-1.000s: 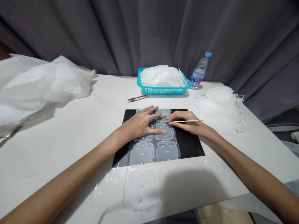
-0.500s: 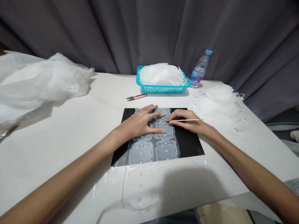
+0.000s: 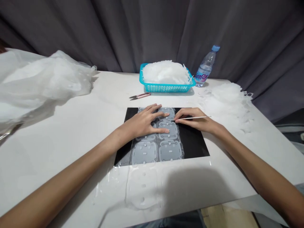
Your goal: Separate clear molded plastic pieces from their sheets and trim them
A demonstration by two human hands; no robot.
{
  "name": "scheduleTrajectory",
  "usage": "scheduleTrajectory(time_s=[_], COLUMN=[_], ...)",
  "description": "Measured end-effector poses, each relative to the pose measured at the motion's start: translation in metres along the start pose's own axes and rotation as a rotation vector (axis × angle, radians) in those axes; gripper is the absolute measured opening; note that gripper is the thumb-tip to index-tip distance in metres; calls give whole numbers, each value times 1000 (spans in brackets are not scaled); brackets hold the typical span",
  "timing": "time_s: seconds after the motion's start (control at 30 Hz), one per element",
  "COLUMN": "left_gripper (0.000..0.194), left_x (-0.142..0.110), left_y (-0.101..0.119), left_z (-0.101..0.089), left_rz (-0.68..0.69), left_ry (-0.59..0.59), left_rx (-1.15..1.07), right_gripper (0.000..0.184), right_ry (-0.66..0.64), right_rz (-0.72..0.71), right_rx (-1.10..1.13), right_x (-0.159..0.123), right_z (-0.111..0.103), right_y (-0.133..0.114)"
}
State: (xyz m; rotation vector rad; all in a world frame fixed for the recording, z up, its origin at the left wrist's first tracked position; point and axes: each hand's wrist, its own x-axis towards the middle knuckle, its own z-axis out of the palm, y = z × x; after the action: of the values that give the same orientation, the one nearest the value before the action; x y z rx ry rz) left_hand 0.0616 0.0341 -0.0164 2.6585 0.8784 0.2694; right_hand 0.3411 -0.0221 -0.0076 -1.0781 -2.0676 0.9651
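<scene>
A clear plastic sheet with rounded-square translucent pieces [image 3: 144, 152] in two columns lies over a black mat [image 3: 196, 142] and runs past its front edge. My left hand [image 3: 146, 122] rests on the sheet with its fingers spread, thumb and forefinger either side of a seam between two right-column pieces. Pinched in my right hand [image 3: 193, 118] is a thin white stick with a dark point [image 3: 197, 117]. Its working end sits at the right edge of that seam, partly hidden by my fingertips.
Behind the mat lie thread snips [image 3: 140, 96]. A turquoise basket [image 3: 169, 88] heaped with white translucent pieces stands further back, beside a water bottle [image 3: 206, 67]. More loose white pieces [image 3: 228, 103] spread at right. A large plastic bag [image 3: 52, 76] covers the back left.
The right hand and its stick have shifted slightly at the right edge of the sheet. My left hand stays pressed in place; the whole view has tilted a little.
</scene>
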Motion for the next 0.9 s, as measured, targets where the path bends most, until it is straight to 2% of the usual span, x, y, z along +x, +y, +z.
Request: scheduleTrajectory(time_s=[0.1, 0.27, 0.53, 0.9], left_gripper=[89, 87, 91, 93], left_x=[-1, -1, -1, 0], left_y=[0, 2, 2, 1], left_z=[0, -2, -2, -1], left_rz=[3, -12, 9, 15], left_ry=[-5, -23, -11, -7], left_rx=[1, 19, 18, 10], right_gripper=[21, 21, 18, 21], right_ry=[19, 161, 49, 7], right_rz=[26, 68, 49, -51], right_rx=[18, 28, 51, -74], right_x=[-2, -5, -2, 0], right_z=[-5, -8, 6, 3], right_y=[-7, -17, 0, -1])
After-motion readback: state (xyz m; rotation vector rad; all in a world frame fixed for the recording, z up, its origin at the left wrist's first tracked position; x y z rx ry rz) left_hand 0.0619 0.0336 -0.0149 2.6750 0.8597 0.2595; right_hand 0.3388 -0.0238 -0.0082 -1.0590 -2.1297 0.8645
